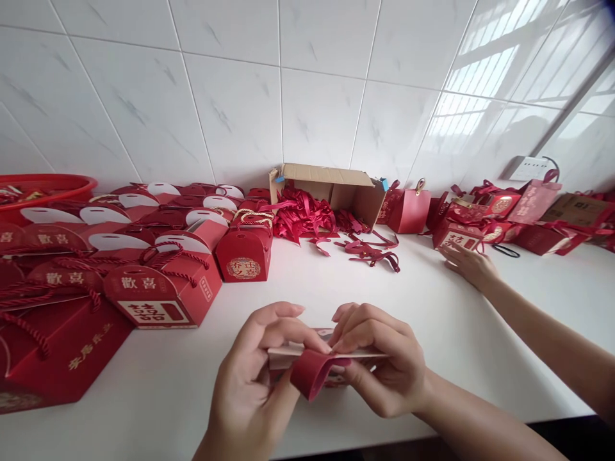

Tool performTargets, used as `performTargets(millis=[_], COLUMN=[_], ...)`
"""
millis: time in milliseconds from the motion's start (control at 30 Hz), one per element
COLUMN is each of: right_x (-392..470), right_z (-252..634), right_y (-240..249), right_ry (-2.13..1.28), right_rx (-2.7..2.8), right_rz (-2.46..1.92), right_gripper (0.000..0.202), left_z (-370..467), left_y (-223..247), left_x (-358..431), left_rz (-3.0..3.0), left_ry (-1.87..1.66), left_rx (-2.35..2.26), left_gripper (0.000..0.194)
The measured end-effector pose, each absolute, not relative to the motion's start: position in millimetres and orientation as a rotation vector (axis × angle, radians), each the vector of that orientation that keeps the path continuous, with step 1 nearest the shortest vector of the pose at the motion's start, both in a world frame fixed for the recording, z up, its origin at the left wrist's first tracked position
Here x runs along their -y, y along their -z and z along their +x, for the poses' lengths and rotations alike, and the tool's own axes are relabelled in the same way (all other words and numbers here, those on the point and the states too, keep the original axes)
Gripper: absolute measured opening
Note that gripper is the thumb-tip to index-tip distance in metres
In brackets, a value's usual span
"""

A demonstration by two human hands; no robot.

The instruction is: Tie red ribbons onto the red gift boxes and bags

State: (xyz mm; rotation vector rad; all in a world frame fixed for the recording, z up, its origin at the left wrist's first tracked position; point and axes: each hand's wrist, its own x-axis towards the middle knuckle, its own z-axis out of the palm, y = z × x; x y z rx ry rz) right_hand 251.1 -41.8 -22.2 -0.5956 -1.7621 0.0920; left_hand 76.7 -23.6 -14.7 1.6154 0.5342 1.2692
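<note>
Low at the front of the table, a small red and white gift box (331, 334) stands between my two hands, its pale top edge toward me. A dark red strap (310, 378) is bent into a loop over that edge. My left hand (262, 374) is closed around the box's left side, its fingertips at the strap's base. With thumb and fingers, my right hand (384, 365) pinches the strap against the top edge. My fingers hide the strap's ends and most of the box.
Many red gift boxes (158, 288) crowd the left, beside a red basin (48, 192). A cardboard carton (329, 173) holds red ribbons (302, 211); loose straps (372, 253) lie before it. Another person's hand (468, 266) touches a box (456, 238) at right.
</note>
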Motion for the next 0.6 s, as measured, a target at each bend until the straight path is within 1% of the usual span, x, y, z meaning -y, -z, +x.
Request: performTargets(millis=[300,467,533,600], right_x=[40.9,36.4,36.3,37.8], right_z=[252.1,257.0,255.7,253.5], right_y=[19.5,19.8,21.2,21.2], right_ry=[-0.005,0.015,-0.052,-0.107], right_rx=[1.801,1.847,1.832,1.811], right_rz=[-0.579,-0.501,-0.494,-0.511], right_gripper=[0.012,0.01,0.014,0.022], left_z=[78.4,80.8,80.0,79.5], left_y=[17.7,19.1,19.8,19.8], left_x=[26.6,24.8,23.5,22.6], left_rz=[1.559,1.594,1.569,1.541], left_ry=[-1.357,-1.433,-1.418,-1.403], left_rx=[-0.54,-0.41,-0.413,-0.427], left_gripper=[0.025,0.04,0.044,0.046])
